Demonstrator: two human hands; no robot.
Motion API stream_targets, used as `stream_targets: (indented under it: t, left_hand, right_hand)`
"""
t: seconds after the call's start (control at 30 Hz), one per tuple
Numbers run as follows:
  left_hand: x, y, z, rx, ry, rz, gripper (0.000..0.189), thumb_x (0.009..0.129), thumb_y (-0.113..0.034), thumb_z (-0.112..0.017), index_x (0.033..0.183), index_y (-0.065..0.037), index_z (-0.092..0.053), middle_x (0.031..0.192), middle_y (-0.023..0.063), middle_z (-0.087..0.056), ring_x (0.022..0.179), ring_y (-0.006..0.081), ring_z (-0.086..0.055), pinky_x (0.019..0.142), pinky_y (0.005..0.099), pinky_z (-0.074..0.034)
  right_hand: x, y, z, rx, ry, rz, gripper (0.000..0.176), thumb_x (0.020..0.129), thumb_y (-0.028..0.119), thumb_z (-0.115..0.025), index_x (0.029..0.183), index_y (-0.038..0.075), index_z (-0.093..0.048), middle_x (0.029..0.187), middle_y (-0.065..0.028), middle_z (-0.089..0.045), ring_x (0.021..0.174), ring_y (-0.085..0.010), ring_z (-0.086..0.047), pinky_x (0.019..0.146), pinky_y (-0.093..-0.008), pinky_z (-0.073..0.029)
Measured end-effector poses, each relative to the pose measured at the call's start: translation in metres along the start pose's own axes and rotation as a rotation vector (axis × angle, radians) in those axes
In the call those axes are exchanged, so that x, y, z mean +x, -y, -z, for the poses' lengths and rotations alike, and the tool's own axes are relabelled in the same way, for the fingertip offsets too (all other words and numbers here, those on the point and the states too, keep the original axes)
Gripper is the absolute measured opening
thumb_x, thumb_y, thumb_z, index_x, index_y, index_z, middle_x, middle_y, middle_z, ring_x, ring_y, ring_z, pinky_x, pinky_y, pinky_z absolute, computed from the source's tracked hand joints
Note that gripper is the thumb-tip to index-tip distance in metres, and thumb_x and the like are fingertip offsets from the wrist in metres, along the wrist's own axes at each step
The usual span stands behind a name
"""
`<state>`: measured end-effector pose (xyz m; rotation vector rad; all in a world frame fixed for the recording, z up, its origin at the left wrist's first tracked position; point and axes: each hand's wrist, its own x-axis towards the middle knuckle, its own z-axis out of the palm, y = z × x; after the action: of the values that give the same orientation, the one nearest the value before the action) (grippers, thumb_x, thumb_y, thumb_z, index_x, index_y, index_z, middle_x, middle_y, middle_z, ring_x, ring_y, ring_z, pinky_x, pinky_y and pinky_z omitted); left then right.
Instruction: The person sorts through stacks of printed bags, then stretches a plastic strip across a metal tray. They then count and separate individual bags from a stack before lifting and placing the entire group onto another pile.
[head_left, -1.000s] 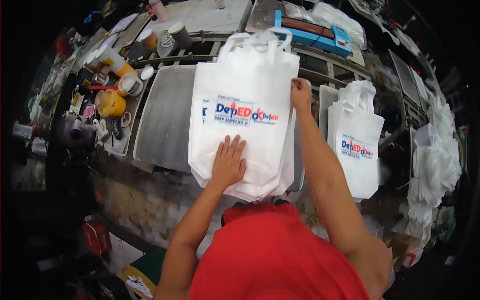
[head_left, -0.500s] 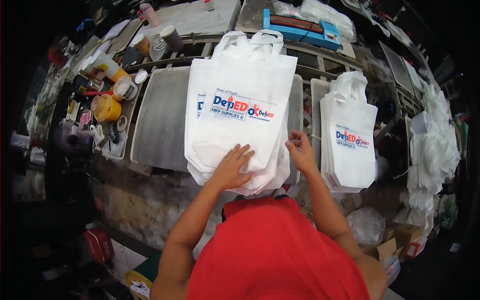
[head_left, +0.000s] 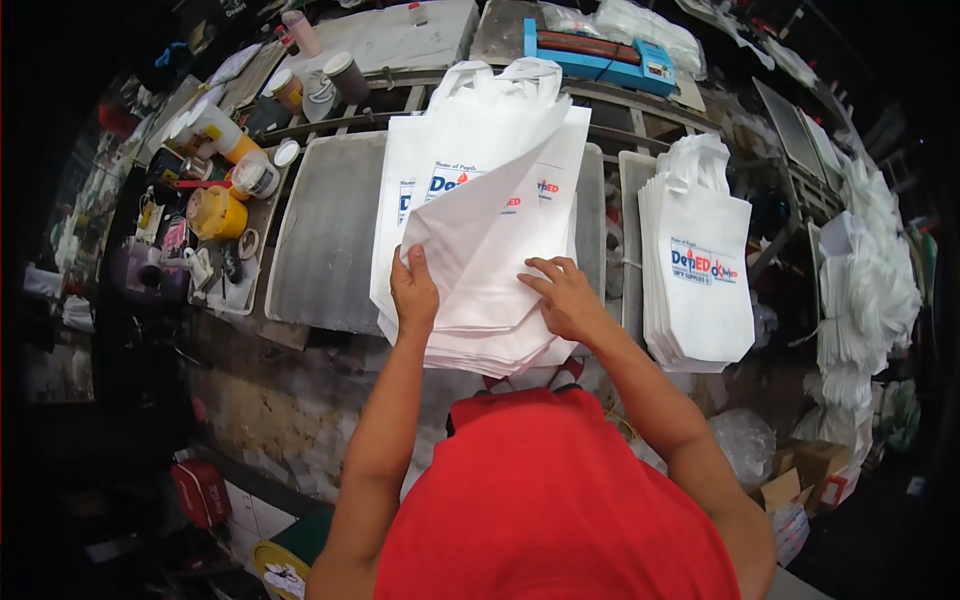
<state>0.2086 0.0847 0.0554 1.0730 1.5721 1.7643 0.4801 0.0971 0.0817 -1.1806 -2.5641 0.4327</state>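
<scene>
A stack of white tote bags (head_left: 400,150) with blue and red print lies in front of me, handles pointing away. The top tote bag (head_left: 480,205) is lifted at its lower left and bent back diagonally, so its plain underside covers part of the print. My left hand (head_left: 415,290) has thumb and fingers closed at the left of this raised flap. My right hand (head_left: 570,300) rests at the lower right of the stack, its fingers apart on the white fabric, holding nothing that I can see.
A second stack of printed tote bags (head_left: 697,270) lies to the right. Grey boards (head_left: 325,230) sit under and beside the main stack. Paint tubs and a yellow container (head_left: 217,213) crowd the left. A blue machine (head_left: 600,58) stands at the back, and white bundles (head_left: 865,290) hang far right.
The top bag's lower part has gone from flat to lifted and folded back. My left hand has moved left and up with its edge; my right hand has come left onto the stack.
</scene>
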Motion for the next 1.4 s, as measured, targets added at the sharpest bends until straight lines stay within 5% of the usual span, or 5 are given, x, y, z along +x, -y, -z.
stream_targets:
  t: [0.27, 0.57, 0.97, 1.13, 1.4]
  left_hand:
    - [-0.044, 0.016, -0.001, 0.704, 0.822, -0.521, 0.055, 0.088, -0.007, -0.064, 0.143, -0.008, -0.057, 0.145, 0.0145, -0.06, 0.136, 0.0383, -0.053, 0.115, 0.0532, -0.041]
    - [-0.089, 0.028, 0.009, 1.0, 0.61, -0.345, 0.066, 0.084, -0.007, -0.064, 0.149, -0.014, -0.052, 0.153, 0.0166, -0.052, 0.144, 0.0484, -0.042, 0.119, 0.0704, -0.025]
    - [-0.052, 0.029, -0.026, 0.677, 0.252, -0.111, 0.059, 0.095, -0.011, -0.056, 0.154, -0.01, -0.046, 0.155, 0.0245, -0.048, 0.147, 0.0557, -0.033, 0.121, 0.0681, -0.019]
    - [-0.06, 0.024, -0.004, 0.645, 0.785, -0.165, 0.059, 0.091, -0.017, -0.065, 0.148, -0.011, -0.055, 0.156, 0.0184, -0.05, 0.149, 0.048, -0.036, 0.123, 0.0608, -0.025]
    - [-0.054, 0.006, 0.011, 0.76, 0.66, -0.363, 0.064, 0.082, -0.01, -0.069, 0.145, -0.014, -0.058, 0.144, 0.015, -0.059, 0.138, 0.0393, -0.049, 0.116, 0.0511, -0.039]
  right_hand:
    - [0.001, -0.015, -0.007, 0.077, 0.107, -0.036, 0.028, 0.084, 0.014, -0.071, 0.111, 0.014, -0.08, 0.138, -0.0047, -0.065, 0.13, -0.0349, -0.052, 0.106, -0.0466, -0.047]
    - [-0.004, -0.015, -0.015, 0.045, 0.021, -0.012, 0.02, 0.083, 0.018, -0.074, 0.101, 0.012, -0.081, 0.134, -0.0072, -0.067, 0.126, -0.038, -0.055, 0.101, -0.0477, -0.051]
    - [-0.013, -0.022, -0.021, 0.161, -0.041, 0.002, 0.028, 0.083, 0.017, -0.076, 0.11, 0.017, -0.081, 0.136, -0.0033, -0.066, 0.126, -0.0331, -0.054, 0.104, -0.043, -0.049]
    - [-0.013, -0.024, -0.019, 0.164, -0.011, -0.035, 0.027, 0.082, 0.018, -0.077, 0.109, 0.015, -0.081, 0.128, -0.0063, -0.067, 0.125, -0.0338, -0.054, 0.104, -0.0433, -0.05]
    - [-0.011, -0.024, -0.014, 0.215, 0.014, -0.059, 0.024, 0.082, 0.019, -0.076, 0.105, 0.014, -0.08, 0.129, -0.0063, -0.068, 0.124, -0.0335, -0.054, 0.104, -0.0425, -0.05]
